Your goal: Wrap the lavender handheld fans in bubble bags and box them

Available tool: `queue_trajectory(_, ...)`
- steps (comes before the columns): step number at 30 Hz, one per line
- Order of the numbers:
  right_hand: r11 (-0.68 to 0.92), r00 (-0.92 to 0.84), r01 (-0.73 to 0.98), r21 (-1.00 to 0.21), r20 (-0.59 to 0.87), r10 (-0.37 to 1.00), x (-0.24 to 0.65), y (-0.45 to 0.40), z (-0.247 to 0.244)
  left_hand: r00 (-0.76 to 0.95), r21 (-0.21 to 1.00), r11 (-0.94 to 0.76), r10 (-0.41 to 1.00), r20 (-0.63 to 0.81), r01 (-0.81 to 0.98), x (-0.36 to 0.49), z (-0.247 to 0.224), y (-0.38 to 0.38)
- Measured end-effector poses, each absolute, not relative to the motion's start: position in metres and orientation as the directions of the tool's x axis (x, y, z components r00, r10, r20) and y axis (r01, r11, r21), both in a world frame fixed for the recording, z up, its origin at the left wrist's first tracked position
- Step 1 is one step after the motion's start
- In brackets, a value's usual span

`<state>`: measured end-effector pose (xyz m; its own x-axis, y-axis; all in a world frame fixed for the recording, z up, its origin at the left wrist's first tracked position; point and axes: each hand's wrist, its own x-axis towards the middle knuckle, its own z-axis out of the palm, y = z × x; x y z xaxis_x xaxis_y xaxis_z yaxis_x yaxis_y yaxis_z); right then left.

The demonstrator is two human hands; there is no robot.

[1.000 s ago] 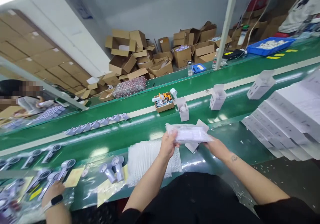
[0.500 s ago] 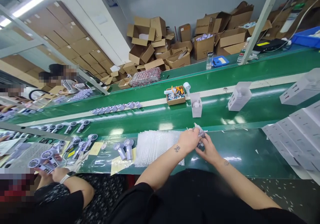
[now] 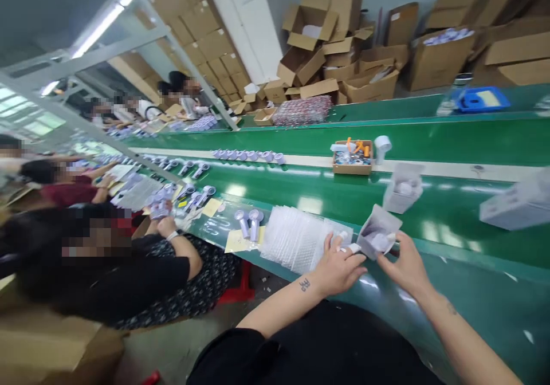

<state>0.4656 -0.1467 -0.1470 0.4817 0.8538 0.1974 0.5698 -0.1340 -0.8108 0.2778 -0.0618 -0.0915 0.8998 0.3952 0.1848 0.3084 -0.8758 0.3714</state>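
A small white open-topped box [image 3: 370, 224] is tilted toward me over the bench, with a pale rounded item [image 3: 380, 242] visible inside. My right hand [image 3: 406, 266] grips its right side between thumb and fingers. Just left of the box is my left hand [image 3: 339, 267], fingers spread and apart, with white coverings on some fingertips. Below and beside that hand lies a fanned stack of clear bubble-wrap bags [image 3: 292, 239]. Two lilac handheld fans [image 3: 254, 224] rest on yellowish paper farther left.
Another white box [image 3: 403, 187] stands on the green conveyor [image 3: 296, 185], near a cardboard tray of small parts [image 3: 352, 164] and a white fan [image 3: 381, 147]. Several fans [image 3: 249, 156] line the belt. A co-worker [image 3: 107, 270] sits close on my left. Cardboard boxes [image 3: 339, 58] are piled behind.
The view has swung left. My hands, close together before, have separated; the left has come away with fingers spread, and the box's opening and contents now show in my right hand.
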Motion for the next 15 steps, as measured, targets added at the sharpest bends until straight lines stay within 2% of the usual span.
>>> queue_trajectory(3,-0.120,0.454,0.562,-0.819,0.183,0.872,0.480,-0.082,-0.127,0.622,0.598,-0.601,0.755,0.207,0.531,0.224,-0.105,-0.021)
queue_trajectory(5,-0.140,0.441,0.589,-0.796,0.171,0.881,0.485,-0.031,-0.124,0.284,0.675,-0.274,0.954,0.099,0.685,0.179,-0.116,0.017)
queue_trajectory(6,-0.152,0.434,0.593,-0.791,0.155,0.888,0.486,-0.006,-0.125,0.106,0.666,-0.097,0.994,0.027,0.739,0.156,-0.122,0.037)
queue_trajectory(7,-0.160,0.422,0.592,-0.790,0.134,0.897,0.485,0.018,-0.128,-0.042,0.624,0.059,0.998,-0.041,0.780,0.135,-0.127,0.057)
queue_trajectory(9,-0.168,0.396,0.576,-0.800,0.093,0.913,0.483,0.059,-0.137,-0.175,0.550,0.212,0.977,-0.119,0.808,0.101,-0.137,0.092)
queue_trajectory(13,-0.213,0.359,0.567,-0.795,0.007,0.933,0.475,0.107,-0.153,-0.231,0.434,0.329,0.936,-0.265,0.839,0.067,-0.160,0.137)
queue_trajectory(15,-0.193,0.343,0.581,-0.791,0.022,0.939,0.469,0.109,-0.153,-0.245,0.399,0.374,0.909,-0.339,0.837,0.060,-0.169,0.148)
